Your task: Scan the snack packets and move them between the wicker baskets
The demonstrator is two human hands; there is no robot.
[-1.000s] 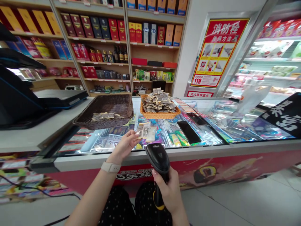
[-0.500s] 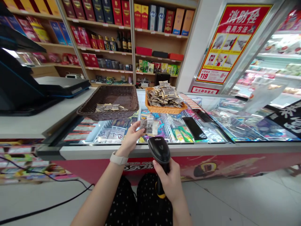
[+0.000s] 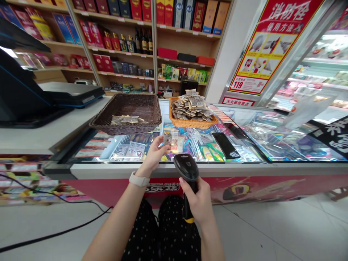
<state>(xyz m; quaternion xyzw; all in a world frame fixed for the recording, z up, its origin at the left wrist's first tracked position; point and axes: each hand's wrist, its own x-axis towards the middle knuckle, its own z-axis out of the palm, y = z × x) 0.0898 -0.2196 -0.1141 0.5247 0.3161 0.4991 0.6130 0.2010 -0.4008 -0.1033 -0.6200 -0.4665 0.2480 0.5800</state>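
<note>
Between the thumb and fingers of my left hand [image 3: 155, 154] is a small clear packet [image 3: 171, 140] with dark contents and a pale label, held up over the freezer's glass top. A black barcode scanner [image 3: 186, 167] with a yellow-tipped handle is gripped in my right hand [image 3: 199, 203], its head just below the packet and apart from it. Beyond my hands, the orange wicker basket [image 3: 190, 124] carries a heap of similar packets [image 3: 193, 105]. Fewer packets [image 3: 127, 119] lie in the dark brown wicker basket [image 3: 125, 129] to its left.
A black phone [image 3: 226, 145] lies on the freezer's glass at right. At left, a counter [image 3: 32, 139] bears a black scale [image 3: 73, 92]. Black cables [image 3: 57, 237] hang at lower left. Shelves of boxes and bottles [image 3: 116, 41] stand behind, beside a red fire-hydrant sign [image 3: 272, 47].
The view has shifted slightly. My left hand still holds the packet and my right hand still grips the scanner; both have barely moved relative to the freezer.
</note>
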